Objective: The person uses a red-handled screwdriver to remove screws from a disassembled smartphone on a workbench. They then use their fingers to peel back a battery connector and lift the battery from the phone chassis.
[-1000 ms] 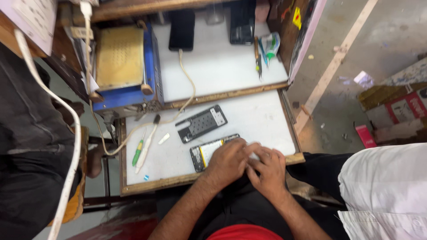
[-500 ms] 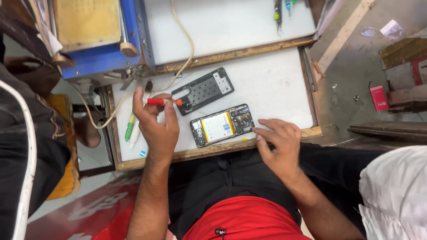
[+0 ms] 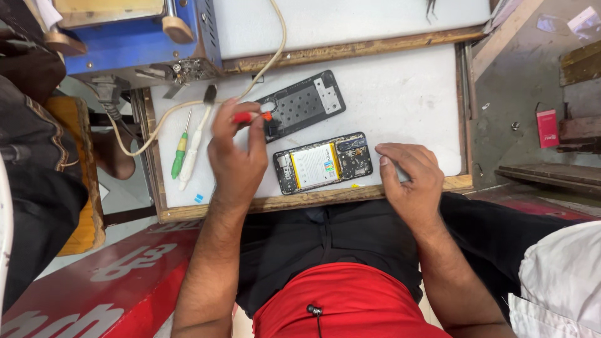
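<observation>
Left hand [image 3: 238, 156] unmoved, pinching red screwdriver [image 3: 250, 117]; red packet [image 3: 547, 128] on floor, right.

The left hand [image 3: 236, 153] pinches a red-handled screwdriver [image 3: 252, 116] over the white worktop [image 3: 407, 94], its tip just beside the black back cover [image 3: 303, 104] that lies face-up and tilted. Below the cover, an opened phone [image 3: 323, 162] shows its white battery and circuit board, and the right hand [image 3: 410, 177] rests palm-down on the worktop just right of the phone, fingers curled near its edge. Left of the left hand lie a green screwdriver [image 3: 181, 152] and a white brush [image 3: 195, 143], close together, with a cream cable [image 3: 263, 66] looping up toward a blue machine [image 3: 134, 44].
</observation>
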